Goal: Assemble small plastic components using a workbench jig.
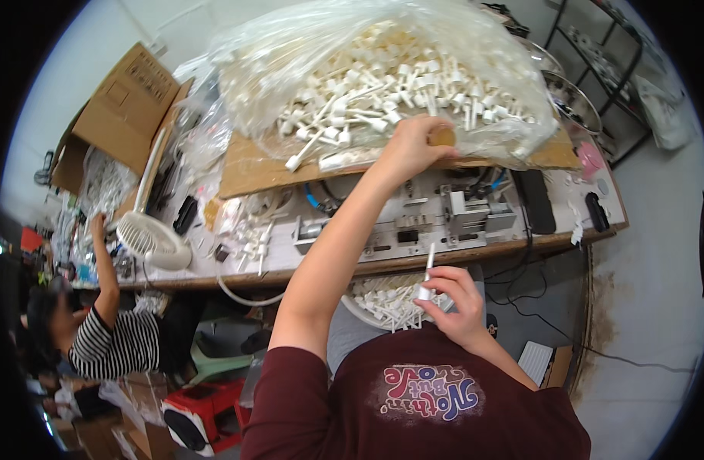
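Observation:
My left hand reaches out to the front edge of a large clear plastic bag heaped with white plastic stem parts. Its thumb and fingers curl round a small tan patch, which I cannot make out. Nearer my body, my right hand pinches one white plastic stem part with its thin stem pointing up. Under that hand, a round tub in my lap holds many similar parts. Between the hands, a metal fixture with blocks and clamps stands on the bench.
The bag rests on a cardboard sheet raised over the bench. Left of it are a white fan, loose white parts and an open carton. A person in a striped top sits at the left. Cables trail at the right.

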The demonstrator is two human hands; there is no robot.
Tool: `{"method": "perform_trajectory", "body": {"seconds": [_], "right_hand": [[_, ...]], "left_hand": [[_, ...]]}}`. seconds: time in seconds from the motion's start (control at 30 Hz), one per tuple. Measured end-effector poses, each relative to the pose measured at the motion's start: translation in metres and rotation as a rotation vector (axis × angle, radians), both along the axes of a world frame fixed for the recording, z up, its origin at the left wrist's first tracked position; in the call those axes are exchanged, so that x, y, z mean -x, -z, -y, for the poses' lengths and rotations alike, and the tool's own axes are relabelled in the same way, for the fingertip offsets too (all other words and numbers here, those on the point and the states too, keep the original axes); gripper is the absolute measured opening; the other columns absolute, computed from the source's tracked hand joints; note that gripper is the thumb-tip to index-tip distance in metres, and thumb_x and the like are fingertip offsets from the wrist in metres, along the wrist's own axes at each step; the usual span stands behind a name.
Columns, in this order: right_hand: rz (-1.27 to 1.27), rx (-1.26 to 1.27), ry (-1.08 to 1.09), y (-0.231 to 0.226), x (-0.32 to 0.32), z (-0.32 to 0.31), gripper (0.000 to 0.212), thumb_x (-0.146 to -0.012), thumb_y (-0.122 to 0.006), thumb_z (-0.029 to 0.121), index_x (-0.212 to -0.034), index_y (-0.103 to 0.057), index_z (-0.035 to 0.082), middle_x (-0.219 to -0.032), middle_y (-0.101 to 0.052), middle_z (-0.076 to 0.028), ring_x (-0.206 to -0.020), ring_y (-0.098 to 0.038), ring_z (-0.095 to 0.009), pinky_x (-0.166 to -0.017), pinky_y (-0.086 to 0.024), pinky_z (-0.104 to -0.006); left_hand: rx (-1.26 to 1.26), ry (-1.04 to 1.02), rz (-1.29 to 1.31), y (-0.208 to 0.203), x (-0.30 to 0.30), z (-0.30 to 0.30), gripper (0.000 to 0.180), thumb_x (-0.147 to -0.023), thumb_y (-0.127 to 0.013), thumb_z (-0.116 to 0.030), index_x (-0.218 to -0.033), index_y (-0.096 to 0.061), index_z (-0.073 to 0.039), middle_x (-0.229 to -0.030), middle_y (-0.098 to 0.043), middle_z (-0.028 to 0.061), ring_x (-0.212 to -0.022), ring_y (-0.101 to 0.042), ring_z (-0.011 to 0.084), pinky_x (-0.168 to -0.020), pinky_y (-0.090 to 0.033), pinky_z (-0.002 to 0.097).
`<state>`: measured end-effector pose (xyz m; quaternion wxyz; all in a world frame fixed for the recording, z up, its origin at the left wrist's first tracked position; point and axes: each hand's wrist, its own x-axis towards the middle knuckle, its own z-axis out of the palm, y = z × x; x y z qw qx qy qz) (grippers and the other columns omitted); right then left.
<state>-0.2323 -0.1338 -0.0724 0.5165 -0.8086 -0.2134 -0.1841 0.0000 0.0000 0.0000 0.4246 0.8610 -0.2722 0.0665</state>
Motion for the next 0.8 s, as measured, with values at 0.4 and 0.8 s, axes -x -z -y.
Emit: {"method": "perform_trajectory", "body": {"seconds": [0.4, 0.8], "right_hand": [[-0.007, 0.043, 0.033, 0.000, -0.003, 0.006, 0.030, -0.071, -0.084, 0.002, -0.096, -0.068, 0.001, -0.111, -0.064, -0.011, -0.089, -0.064, -0.019, -0.071, -0.054, -0.0277], [-0.006, 0.045, 0.000, -0.001, -0.007, -0.004, 0.030, -0.070, -0.084, 0.002, -0.096, -0.068, 0.001, -0.111, -0.063, -0.011, -0.090, -0.063, -0.020, -0.071, -0.053, -0.0277]], "left_hand": [[0.563, -0.510, -0.224, 0.013, 0.123, -0.153, 0.034, -0.101, -0.057, -0.019, -0.132, -0.061, -0.007, -0.122, -0.064, 0.0075, -0.085, -0.065, 0.0105, -0.070, -0.053, 0.0232], [-0.233, -0.807, -0.114, 0.095, 0.146, -0.221, 0.043, -0.077, -0.076, -0.013, -0.120, -0.068, -0.009, -0.103, -0.066, 0.0076, -0.071, -0.065, 0.0122, -0.064, -0.053, 0.0324]]}}
